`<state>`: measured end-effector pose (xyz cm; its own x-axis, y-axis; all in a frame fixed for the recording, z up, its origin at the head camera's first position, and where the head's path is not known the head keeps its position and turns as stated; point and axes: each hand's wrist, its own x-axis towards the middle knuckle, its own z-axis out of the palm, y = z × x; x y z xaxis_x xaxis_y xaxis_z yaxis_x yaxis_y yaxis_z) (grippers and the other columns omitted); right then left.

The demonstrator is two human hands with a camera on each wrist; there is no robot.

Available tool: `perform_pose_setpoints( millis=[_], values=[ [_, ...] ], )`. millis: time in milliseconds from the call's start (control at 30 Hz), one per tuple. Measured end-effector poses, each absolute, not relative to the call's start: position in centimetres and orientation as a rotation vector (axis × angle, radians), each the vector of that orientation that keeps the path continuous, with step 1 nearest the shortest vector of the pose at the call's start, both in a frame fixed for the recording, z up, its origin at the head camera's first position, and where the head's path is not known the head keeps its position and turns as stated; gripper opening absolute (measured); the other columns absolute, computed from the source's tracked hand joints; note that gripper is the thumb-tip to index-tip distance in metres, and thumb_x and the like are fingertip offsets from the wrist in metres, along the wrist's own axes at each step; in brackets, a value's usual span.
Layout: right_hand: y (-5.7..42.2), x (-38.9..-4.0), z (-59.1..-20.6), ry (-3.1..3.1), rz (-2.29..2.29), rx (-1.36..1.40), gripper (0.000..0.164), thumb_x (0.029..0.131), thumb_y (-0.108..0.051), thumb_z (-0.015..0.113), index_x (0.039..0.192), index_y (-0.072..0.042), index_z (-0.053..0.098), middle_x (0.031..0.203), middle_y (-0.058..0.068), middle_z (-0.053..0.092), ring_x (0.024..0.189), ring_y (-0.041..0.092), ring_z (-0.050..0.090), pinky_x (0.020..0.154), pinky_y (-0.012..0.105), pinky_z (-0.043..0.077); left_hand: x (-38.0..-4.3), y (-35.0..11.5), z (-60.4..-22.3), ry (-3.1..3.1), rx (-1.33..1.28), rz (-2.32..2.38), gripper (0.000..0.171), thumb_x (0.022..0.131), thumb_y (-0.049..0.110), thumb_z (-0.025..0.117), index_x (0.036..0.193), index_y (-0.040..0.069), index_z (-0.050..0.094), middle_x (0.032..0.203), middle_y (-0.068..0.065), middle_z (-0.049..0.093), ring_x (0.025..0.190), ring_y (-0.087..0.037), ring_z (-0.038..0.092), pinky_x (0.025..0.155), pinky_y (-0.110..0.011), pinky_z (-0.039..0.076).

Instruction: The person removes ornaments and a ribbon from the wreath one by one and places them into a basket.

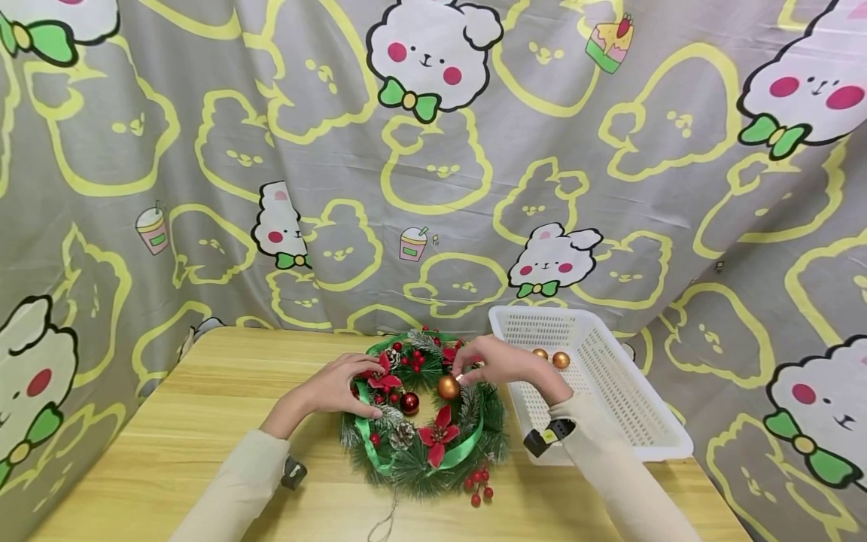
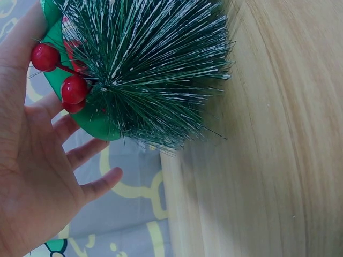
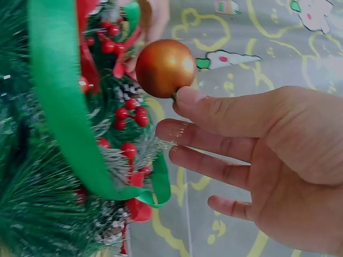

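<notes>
Left hand [image 1: 332, 388]: fingers spread, touching the wreath's left side, seemingly steadying it.
Wreath [image 1: 415, 468]: flat on the table [image 1: 203, 414]; a ring, no long axis.
Gold ball [image 1: 448, 388]: at the wreath's inner right side, apparently being added; round, no long axis, neck toward the right thumb.
Right hand [image 1: 497, 360]: pinches the ball's neck; next move likely calls for fixing it among the needles.

Gold bauble [image 3: 166, 68], green-and-red wreath [image 1: 413, 468]

The head view is bright and mostly clear, with soft shadows on the surface [image 1: 169, 440]. In the right wrist view, light makes a shiny spot on the gold ball [image 3: 166, 68], and the curtain [image 3: 236, 75] behind looks a bit blurry.
</notes>
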<state>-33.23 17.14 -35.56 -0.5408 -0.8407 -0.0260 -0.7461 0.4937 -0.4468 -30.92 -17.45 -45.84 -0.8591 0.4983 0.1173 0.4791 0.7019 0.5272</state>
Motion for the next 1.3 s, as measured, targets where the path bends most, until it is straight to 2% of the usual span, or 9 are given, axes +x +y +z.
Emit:
perform_pose_setpoints(
  millis=[233,567,733,967,1300],
  values=[
    [17.2,-34.1,-34.9,2.657,-0.747,-1.238,0.006,0.097,-0.016,0.070,0.100,-0.013,0.076,0.099,0.000,0.074,0.093,0.015,0.068,0.080,0.031,0.055,-30.8,-17.4,-45.7,2.872,0.829,0.872,0.080,0.074,0.060,0.084,0.140,0.021,0.062,0.155,-0.014,0.046,0.144,-0.042,0.040,0.109,-0.071,0.037],
    [17.7,-35.3,-33.9,3.067,-0.866,-1.151,0.012,0.094,-0.016,0.074,0.101,-0.008,0.076,0.099,0.008,0.077,0.099,0.031,0.070,0.093,0.051,0.052,-30.7,-17.5,-45.7,2.864,0.832,0.883,0.080,0.074,0.060,0.084,0.140,0.020,0.061,0.156,-0.015,0.045,0.145,-0.043,0.039,0.108,-0.071,0.037],
    [19.0,-36.5,-32.9,3.267,-0.854,-1.095,0.014,0.094,-0.018,0.074,0.103,-0.006,0.077,0.099,0.010,0.078,0.099,0.033,0.070,0.098,0.055,0.047,-30.7,-17.6,-45.8,2.865,0.828,0.879,0.080,0.074,0.061,0.083,0.141,0.021,0.061,0.156,-0.015,0.045,0.145,-0.043,0.039,0.108,-0.071,0.037],
    [23.1,-39.1,-33.1,3.480,-0.939,-0.807,0.017,0.096,-0.018,0.071,0.105,-0.004,0.073,0.103,0.016,0.076,0.103,0.037,0.066,0.098,0.060,0.041,-30.8,-17.5,-45.8,2.867,0.826,0.880,0.080,0.074,0.061,0.083,0.141,0.022,0.061,0.156,-0.014,0.045,0.145,-0.042,0.039,0.108,-0.071,0.037],
    [29.3,-42.1,-36.5,3.603,-1.069,-0.332,0.019,0.098,-0.017,0.061,0.106,-0.001,0.068,0.105,0.022,0.074,0.103,0.041,0.062,0.099,0.061,0.038,-30.6,-17.5,-45.7,2.868,0.825,0.885,0.080,0.074,0.060,0.084,0.140,0.021,0.062,0.155,-0.013,0.046,0.144,-0.042,0.040,0.109,-0.070,0.038]
  ],
)
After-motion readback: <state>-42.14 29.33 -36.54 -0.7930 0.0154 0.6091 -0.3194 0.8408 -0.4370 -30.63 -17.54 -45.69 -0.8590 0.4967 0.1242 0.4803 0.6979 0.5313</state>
